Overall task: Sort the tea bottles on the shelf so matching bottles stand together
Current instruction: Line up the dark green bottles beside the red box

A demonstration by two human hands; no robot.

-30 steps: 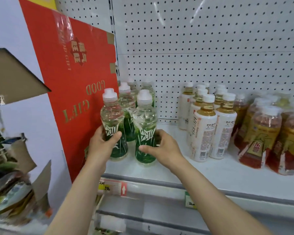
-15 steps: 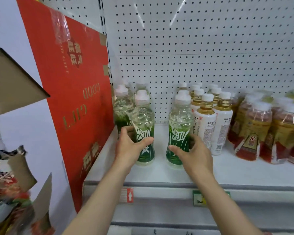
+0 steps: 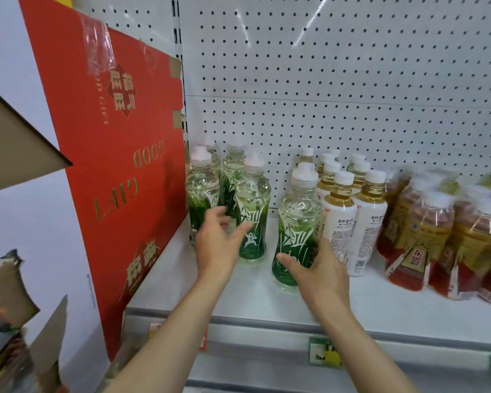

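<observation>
White shelf (image 3: 238, 296): right hand (image 3: 319, 275) grips green bottle (image 3: 296, 222) (upright); left hand (image 3: 217, 245) open beside neighbouring bottle (image 3: 251, 211).

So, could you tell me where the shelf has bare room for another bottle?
Bare shelf runs along the front edge, widest between the red carton and the left hand. A narrow gap separates the two front green bottles. Right of the white-labelled bottles it is crowded.

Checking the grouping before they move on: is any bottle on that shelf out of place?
Yes. One green-label bottle stands apart from the green group, right against the white-label bottles. The right hand curls around its base. Nothing looks tipped or spilled.
</observation>
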